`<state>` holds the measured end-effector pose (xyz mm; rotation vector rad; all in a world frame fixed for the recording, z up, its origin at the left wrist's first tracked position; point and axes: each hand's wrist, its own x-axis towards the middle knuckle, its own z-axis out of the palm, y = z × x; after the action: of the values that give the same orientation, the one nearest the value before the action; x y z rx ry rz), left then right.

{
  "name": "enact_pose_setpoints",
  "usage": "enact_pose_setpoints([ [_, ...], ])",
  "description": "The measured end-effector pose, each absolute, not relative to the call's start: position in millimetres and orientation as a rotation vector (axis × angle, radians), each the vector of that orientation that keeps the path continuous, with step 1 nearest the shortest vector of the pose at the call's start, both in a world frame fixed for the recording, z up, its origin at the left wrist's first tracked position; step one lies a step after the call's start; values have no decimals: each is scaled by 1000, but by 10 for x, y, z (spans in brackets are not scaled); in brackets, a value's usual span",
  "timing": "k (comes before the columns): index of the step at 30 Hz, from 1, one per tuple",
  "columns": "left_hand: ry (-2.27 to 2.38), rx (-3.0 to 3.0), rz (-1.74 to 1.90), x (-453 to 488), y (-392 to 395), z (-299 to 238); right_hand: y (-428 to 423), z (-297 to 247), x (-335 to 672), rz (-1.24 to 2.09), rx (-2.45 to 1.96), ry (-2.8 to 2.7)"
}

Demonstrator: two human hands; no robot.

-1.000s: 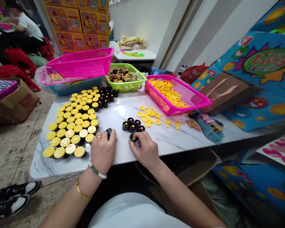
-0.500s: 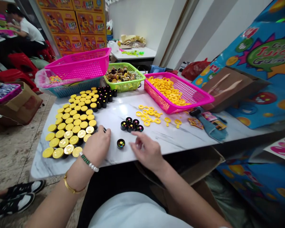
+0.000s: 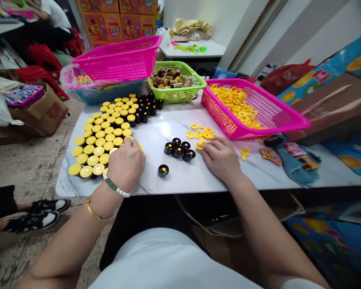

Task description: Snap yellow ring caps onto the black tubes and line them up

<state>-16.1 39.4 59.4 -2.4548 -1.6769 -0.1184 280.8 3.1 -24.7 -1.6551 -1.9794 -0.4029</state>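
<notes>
Here, pink basket (image 3: 220, 115) holds yellow rings (image 3: 235, 98)

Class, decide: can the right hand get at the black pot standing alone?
Probably yes: bare tabletop lies between the right hand and the lone black pot; the cluster of pots sits farther back.

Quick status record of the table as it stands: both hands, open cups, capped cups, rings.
left hand: curled at the near edge of the yellow-capped cups; grip hidden
right hand: touching the loose yellow rings
open cups: small cluster beside right hand; lone cup closer to the person
pink basket: yellow rings inside
</notes>
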Motion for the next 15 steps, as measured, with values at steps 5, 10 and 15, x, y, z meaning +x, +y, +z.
enact_pose_setpoints([
  [5, -1540, -2676, -608, -138, 131, 475, -274, -88, 2603, -214, -1688, -1681],
  [10, -1600, -2947, -891, -69, -11, 103, -568, -157, 2400, 178, -1764, -1636],
  [15, -1577, -3041, -904, -55, -15, -42, -620, -92, 2170, 484, -1698, -1590],
])
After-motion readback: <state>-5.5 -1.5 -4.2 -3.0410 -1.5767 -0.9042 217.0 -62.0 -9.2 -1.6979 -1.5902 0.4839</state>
